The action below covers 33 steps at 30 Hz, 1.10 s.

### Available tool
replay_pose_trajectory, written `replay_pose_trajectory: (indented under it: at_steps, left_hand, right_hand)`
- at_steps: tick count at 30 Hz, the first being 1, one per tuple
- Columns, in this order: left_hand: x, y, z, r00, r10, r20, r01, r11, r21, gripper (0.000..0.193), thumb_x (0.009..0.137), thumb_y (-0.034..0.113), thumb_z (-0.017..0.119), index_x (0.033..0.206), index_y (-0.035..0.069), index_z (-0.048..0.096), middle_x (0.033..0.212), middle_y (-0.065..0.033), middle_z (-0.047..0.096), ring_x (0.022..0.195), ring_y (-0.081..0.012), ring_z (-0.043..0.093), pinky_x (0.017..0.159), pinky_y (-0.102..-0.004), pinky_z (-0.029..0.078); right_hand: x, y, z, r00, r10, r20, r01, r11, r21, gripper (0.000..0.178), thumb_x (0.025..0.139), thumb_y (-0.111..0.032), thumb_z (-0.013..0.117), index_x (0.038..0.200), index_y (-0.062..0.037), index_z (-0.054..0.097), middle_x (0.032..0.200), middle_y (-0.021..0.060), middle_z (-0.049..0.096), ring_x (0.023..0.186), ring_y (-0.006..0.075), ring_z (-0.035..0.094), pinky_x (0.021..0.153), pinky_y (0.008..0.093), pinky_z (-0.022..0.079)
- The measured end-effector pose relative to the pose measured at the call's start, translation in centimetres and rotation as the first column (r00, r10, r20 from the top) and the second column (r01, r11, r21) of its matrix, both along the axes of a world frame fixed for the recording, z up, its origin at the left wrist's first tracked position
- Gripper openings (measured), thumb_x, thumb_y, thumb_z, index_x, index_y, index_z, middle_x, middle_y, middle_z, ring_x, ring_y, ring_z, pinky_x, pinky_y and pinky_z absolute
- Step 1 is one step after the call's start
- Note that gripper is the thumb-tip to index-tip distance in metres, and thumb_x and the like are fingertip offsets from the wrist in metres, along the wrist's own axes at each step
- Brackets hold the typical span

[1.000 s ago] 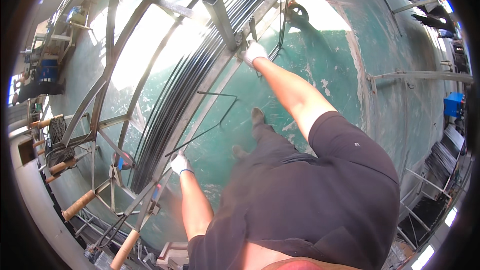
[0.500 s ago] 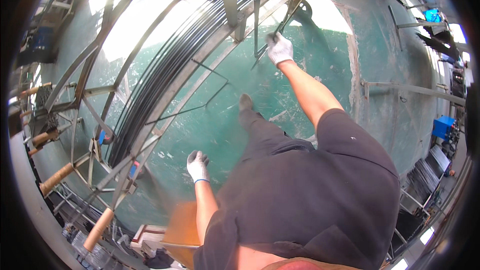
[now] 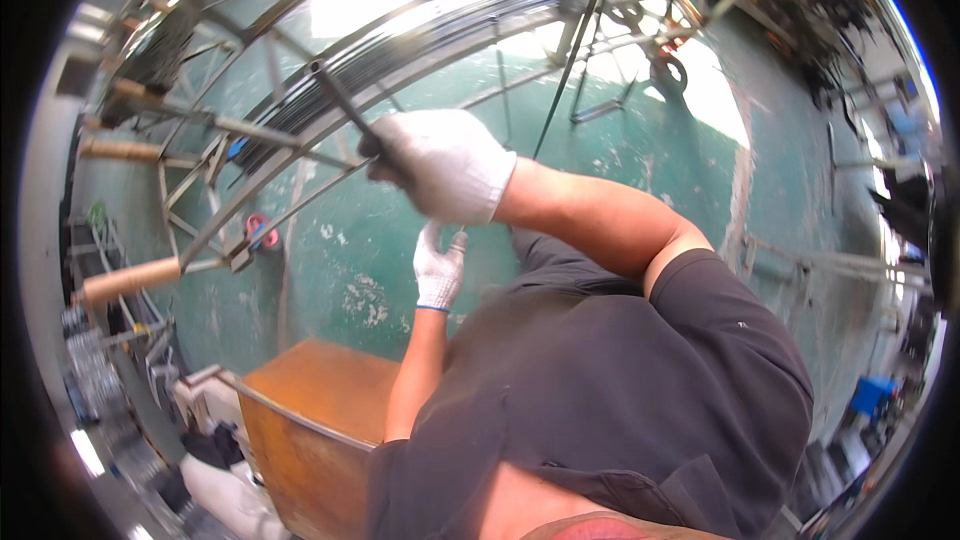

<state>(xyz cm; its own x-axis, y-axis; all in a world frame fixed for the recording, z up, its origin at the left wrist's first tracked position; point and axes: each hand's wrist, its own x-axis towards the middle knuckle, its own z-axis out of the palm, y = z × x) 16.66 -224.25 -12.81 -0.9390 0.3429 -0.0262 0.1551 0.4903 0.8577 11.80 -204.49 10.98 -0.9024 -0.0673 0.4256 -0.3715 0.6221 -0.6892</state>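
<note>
My right hand point(image 3: 447, 166), in a white glove with dark-stained fingertips, is raised high in front of the rack. Its fingers are wrapped round a black bar point(image 3: 345, 100) that slants up to the left and ends in a round tip. Lower down, my left hand point(image 3: 437, 268) wears a white glove with a blue cuff edge. Its thumb stands apart from the fingers and no object shows in it; the upper fingertips are partly hidden by the right hand. A long thin dark rod point(image 3: 570, 70) runs down behind my right forearm; its lower end is hidden.
A metal rack point(image 3: 275, 145) carrying a bundle of black rods point(image 3: 400, 45) curves across the far side. Wooden rollers point(image 3: 130, 280) stick out at its left. A rusty brown box point(image 3: 320, 375) stands beside my left arm. The green floor point(image 3: 350, 290) has worn patches.
My right hand has come up and left, from low beside the rack, now with a black bar in it. My left hand has shifted up and slightly right. The view has turned.
</note>
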Motion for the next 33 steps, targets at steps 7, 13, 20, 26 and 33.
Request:
replay_pose_trajectory:
  at_steps: [7,13,20,26,33]
  left_hand:
    - [4.7,-10.9,3.5,0.735,0.674,-0.066,-0.565,0.664,0.491,0.021,0.103,0.003,0.066,0.122,-0.007,0.066,0.117,-0.0142,0.073,0.11,-0.019,0.067,0.1,-0.0316,0.051]
    - [12.6,-16.5,11.9,0.296,0.781,-0.549,-0.869,0.459,0.184,0.007,0.102,0.006,0.07,0.103,-0.001,0.069,0.096,-0.012,0.069,0.089,-0.0266,0.066,0.087,-0.0369,0.054]
    - [18.8,-18.4,12.3,-0.086,0.862,-0.5,-0.987,-0.003,0.164,0.027,0.105,0.018,0.072,0.12,-0.004,0.064,0.112,-0.0129,0.069,0.106,-0.0259,0.066,0.094,-0.0337,0.053]
    - [17.6,-21.4,12.3,-0.101,0.976,0.194,-0.789,-0.198,0.582,0.021,0.107,0.022,0.07,0.112,0.002,0.066,0.084,-0.0002,0.062,0.073,-0.0073,0.053,0.067,-0.0246,0.045]
    - [21.7,-34.2,16.5,-0.083,0.984,0.158,-0.532,-0.178,0.828,0.024,0.104,0.02,0.074,0.114,-0.001,0.068,0.078,-0.0001,0.058,0.064,-0.0068,0.048,0.056,-0.023,0.033]
  right_hand:
    - [-0.1,-14.9,6.4,0.879,0.46,-0.129,-0.477,0.856,-0.199,0.019,0.095,-0.014,0.075,0.109,-0.0061,0.065,0.091,0.0193,0.071,0.086,0.0437,0.071,0.074,0.0492,0.056]
    - [-0.3,-23.6,9.1,0.695,0.666,-0.27,-0.718,0.622,-0.314,0.014,0.094,-0.007,0.069,0.106,-0.0038,0.062,0.086,0.0208,0.071,0.085,0.0461,0.071,0.073,0.0523,0.056]
    - [3.7,-33.7,9.9,0.339,0.863,-0.374,-0.937,0.274,-0.218,0.016,0.096,-0.012,0.073,0.107,-0.0048,0.064,0.089,0.0188,0.071,0.084,0.0443,0.07,0.072,0.0485,0.056]
    - [6.7,-42.9,10.1,0.079,0.909,-0.409,-0.988,0.017,-0.153,0.027,0.097,-0.025,0.077,0.111,-0.0044,0.066,0.091,0.0197,0.071,0.083,0.0427,0.07,0.073,0.0487,0.056]
    - [-0.7,-51.5,-7.3,0.547,0.605,-0.579,-0.808,0.561,-0.176,0.071,0.073,-0.013,0.093,0.136,-0.002,0.061,0.133,0.024,0.063,0.122,0.0431,0.061,0.104,0.0535,0.05]
